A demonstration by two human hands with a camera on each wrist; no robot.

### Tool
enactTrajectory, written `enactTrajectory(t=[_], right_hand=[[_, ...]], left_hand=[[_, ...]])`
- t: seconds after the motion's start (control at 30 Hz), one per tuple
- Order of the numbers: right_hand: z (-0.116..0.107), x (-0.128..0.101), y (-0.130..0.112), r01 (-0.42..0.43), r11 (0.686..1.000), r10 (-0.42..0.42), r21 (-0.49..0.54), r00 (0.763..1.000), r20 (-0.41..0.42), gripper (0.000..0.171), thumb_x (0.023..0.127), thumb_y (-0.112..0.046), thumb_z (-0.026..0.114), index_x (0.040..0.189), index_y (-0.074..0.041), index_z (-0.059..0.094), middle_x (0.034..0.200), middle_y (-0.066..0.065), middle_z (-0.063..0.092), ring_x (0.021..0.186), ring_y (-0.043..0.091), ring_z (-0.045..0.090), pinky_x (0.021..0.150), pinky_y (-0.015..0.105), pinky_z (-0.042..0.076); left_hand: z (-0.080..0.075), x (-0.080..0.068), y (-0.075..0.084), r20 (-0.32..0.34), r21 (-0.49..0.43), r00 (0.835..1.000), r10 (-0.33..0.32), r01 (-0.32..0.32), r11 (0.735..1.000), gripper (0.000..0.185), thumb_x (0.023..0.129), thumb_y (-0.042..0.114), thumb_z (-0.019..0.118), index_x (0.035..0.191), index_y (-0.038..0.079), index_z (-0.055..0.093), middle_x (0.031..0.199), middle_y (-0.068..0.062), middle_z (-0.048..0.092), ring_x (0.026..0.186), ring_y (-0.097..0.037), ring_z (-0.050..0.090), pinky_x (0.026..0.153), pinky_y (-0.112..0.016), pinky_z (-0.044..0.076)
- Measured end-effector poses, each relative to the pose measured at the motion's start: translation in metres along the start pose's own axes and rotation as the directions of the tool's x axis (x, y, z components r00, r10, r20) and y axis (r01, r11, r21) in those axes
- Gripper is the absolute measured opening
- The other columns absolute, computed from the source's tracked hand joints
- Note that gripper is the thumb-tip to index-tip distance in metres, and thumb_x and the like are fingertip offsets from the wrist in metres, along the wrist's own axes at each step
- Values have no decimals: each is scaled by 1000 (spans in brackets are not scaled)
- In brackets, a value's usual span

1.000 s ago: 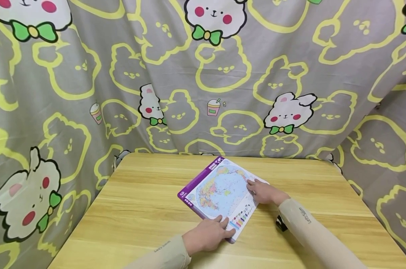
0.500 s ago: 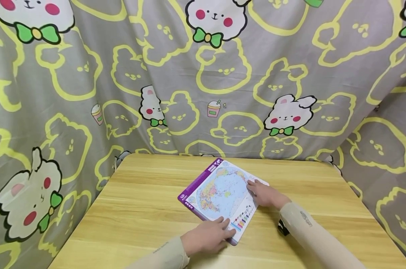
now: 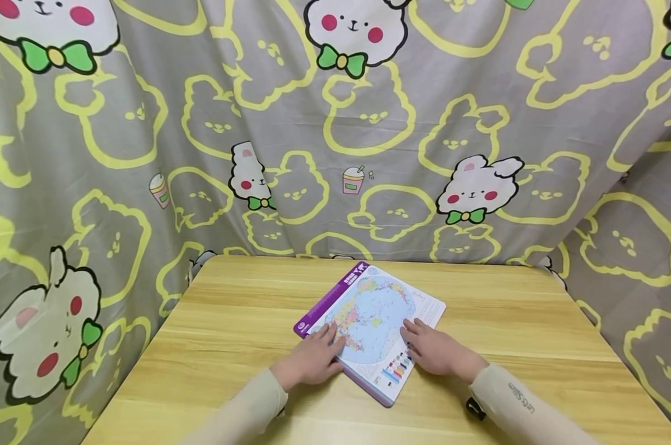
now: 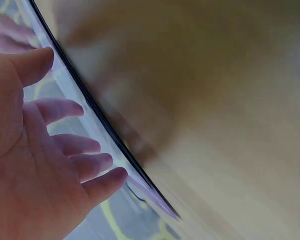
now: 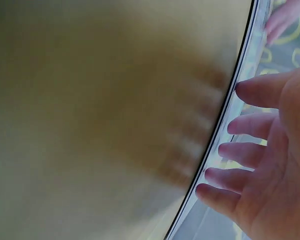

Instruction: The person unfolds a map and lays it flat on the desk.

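Here both the left hand (image 3: pixel 311 358) and right hand (image 3: pixel 432 350) lie flat-fingered on the map board (image 3: pixel 371 309); wooden table (image 3: pixel 230 334), cartoon curtain (image 3: pixel 146 123) behind.

A flat world-map board (image 3: pixel 371 315) with a purple border lies face up, turned at a slant, near the table's middle. Its blue globe picture shows coloured countries, with small colour bars at the near corner.

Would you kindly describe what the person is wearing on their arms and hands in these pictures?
Both forearms wear snug, pale beige sleeves that end at the wrists. The right sleeve bears small dark lettering printed along it; no print shows on the left sleeve. A small black object sits under the right wrist. The left hand and right hand are bare, without gloves or rings.
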State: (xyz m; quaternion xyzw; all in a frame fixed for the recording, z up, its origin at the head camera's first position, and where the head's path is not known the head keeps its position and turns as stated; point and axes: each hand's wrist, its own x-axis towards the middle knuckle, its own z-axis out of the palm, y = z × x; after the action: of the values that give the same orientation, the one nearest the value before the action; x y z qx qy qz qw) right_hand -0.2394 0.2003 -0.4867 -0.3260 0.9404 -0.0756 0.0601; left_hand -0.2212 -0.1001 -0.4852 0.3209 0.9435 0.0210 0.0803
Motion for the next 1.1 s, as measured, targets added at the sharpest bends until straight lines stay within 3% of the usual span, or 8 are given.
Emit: enactTrajectory(t=[0.2,0.4,0.53,0.7,0.9,1.1], right_hand=[[6,-9,-19,67,998,-67,-15,998,20,46,96,-20,53,135,4,48,142,25,40,130,44,34,105,50,33],[4,-17,-42,117,993,-116,-20,991,61,46,96,-24,50,135,2,49,142,23,40,130,43,35,105,49,34],[-1,-22,-57,111,994,-108,-17,987,115,51,96,-31,51,136,1,48,143,22,40,131,42,34,106,47,34],[0,-24,-73,96,995,-93,-12,983,159,62,94,-44,52,137,0,47,144,23,39,132,43,33,105,46,35],[5,-21,-79,102,990,-87,-100,985,151,61,94,-44,53,135,1,49,140,24,42,128,44,38,103,45,39],[6,-19,-77,116,987,-100,-111,985,140,59,93,-41,56,133,2,51,137,25,46,125,44,42,102,45,40]], left_hand=[[1,7,-31,8,-37,999,-42,42,998,59,96,40,50,144,7,40,150,-26,25,137,-41,23,109,-52,27],[-2,11,-47,20,-58,999,-43,44,997,61,95,41,50,145,8,38,150,-26,24,139,-39,19,110,-49,26],[-5,13,-51,20,-76,999,-40,41,996,64,94,41,53,144,3,38,149,-26,26,139,-38,20,111,-47,26],[-6,16,-52,21,-23,999,-39,40,999,67,93,44,54,143,2,40,149,-23,30,138,-36,24,110,-43,28],[-8,17,-50,23,-1,999,-26,26,1000,67,92,45,55,142,2,42,148,-23,32,137,-37,27,109,-43,30],[-8,19,-50,27,36,999,-29,28,999,67,91,47,57,140,2,45,146,-23,34,135,-37,32,107,-44,33]])
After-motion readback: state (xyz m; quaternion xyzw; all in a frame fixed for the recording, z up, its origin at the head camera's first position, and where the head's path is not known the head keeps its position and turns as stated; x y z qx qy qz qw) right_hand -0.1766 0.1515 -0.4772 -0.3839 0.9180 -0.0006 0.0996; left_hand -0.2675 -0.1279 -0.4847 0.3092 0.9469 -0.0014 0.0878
